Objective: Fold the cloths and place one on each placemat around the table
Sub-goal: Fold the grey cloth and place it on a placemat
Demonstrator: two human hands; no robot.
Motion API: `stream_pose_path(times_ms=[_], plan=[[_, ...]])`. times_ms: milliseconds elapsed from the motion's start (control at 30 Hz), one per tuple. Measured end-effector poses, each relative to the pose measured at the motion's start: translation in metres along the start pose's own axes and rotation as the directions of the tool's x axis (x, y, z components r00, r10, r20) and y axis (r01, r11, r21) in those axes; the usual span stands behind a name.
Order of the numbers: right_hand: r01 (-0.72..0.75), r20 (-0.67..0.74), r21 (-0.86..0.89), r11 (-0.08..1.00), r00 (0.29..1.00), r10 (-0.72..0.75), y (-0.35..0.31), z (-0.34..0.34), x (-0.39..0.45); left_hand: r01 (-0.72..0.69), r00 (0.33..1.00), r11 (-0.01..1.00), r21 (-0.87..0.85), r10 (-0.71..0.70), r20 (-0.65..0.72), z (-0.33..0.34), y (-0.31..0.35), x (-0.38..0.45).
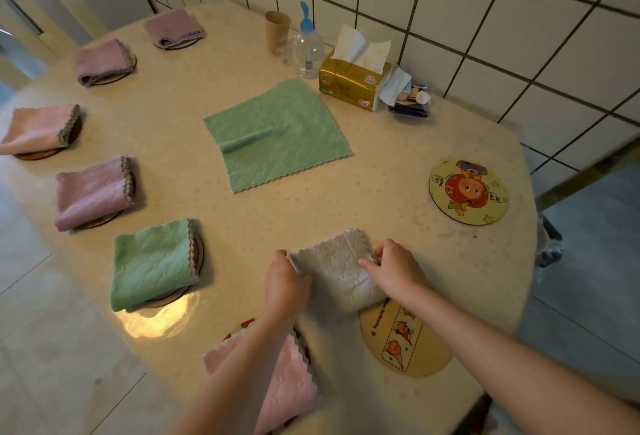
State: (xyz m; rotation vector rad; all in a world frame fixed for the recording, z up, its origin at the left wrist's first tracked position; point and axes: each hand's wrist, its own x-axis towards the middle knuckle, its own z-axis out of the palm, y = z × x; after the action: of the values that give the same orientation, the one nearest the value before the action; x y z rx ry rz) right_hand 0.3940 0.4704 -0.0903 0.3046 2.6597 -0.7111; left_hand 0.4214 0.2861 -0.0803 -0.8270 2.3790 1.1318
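Note:
A folded white cloth [337,270] lies on the table near the front edge. My left hand [285,284] grips its left side and my right hand [394,268] grips its right side. Just right of it a round yellow placemat [403,344] is bare, its top edge touched by the cloth. Another bare round placemat [467,192] lies at the right. An unfolded green cloth [277,133] is spread flat mid-table. Folded cloths rest on placemats along the left: pink [291,386] under my left forearm, green [154,263], and purple [91,194].
Further folded cloths on placemats: peach [36,130] and two purple [100,60], [173,28] at the far left. By the tiled wall stand a paper cup [277,31], a clear bottle [308,47], a tissue pack [356,83] and a small box of items [412,104].

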Motion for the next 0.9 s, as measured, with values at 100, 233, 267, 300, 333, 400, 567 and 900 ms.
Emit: stream_pose_path(times_ms=[100, 233, 267, 300, 333, 400, 567, 900], plan=[[-0.028, 0.121, -0.067, 0.997, 0.992, 0.036, -0.005, 0.001, 0.007, 0.080, 0.997, 0.987, -0.142, -0.079, 0.013, -0.001, 0.003, 0.009], [-0.053, 0.236, -0.272, 0.961, 0.964, 0.119, -0.013, 0.003, 0.015, 0.155, 0.988, 0.927, -0.341, -0.139, 0.070, -0.003, 0.006, 0.017], [-0.051, 0.250, -0.286, 0.957, 0.960, 0.126, -0.014, 0.003, 0.016, 0.159, 0.987, 0.917, -0.365, -0.135, 0.092, -0.005, 0.006, 0.016], [-0.055, 0.257, -0.274, 0.960, 0.958, 0.128, -0.014, 0.003, 0.017, 0.169, 0.984, 0.907, -0.386, -0.132, 0.119, -0.007, 0.006, 0.016], [-0.066, 0.256, -0.239, 0.969, 0.958, 0.129, -0.014, 0.003, 0.016, 0.179, 0.980, 0.889, -0.421, -0.125, 0.153, -0.009, 0.006, 0.013], [-0.065, 0.248, -0.153, 0.986, 0.964, 0.102, -0.011, 0.001, 0.012, 0.171, 0.974, 0.858, -0.485, -0.072, 0.216, -0.015, 0.009, 0.005], [0.037, 0.365, 0.184, 0.982, 0.926, -0.103, 0.009, -0.017, 0.001, 0.094, 0.932, 0.820, -0.565, 0.128, 0.340, -0.030, 0.017, -0.025], [-0.171, 0.452, 0.623, 0.764, 0.875, -0.173, 0.058, -0.070, -0.030, 0.308, 0.823, 0.549, -0.777, 0.256, 0.507, -0.007, 0.015, -0.082]])
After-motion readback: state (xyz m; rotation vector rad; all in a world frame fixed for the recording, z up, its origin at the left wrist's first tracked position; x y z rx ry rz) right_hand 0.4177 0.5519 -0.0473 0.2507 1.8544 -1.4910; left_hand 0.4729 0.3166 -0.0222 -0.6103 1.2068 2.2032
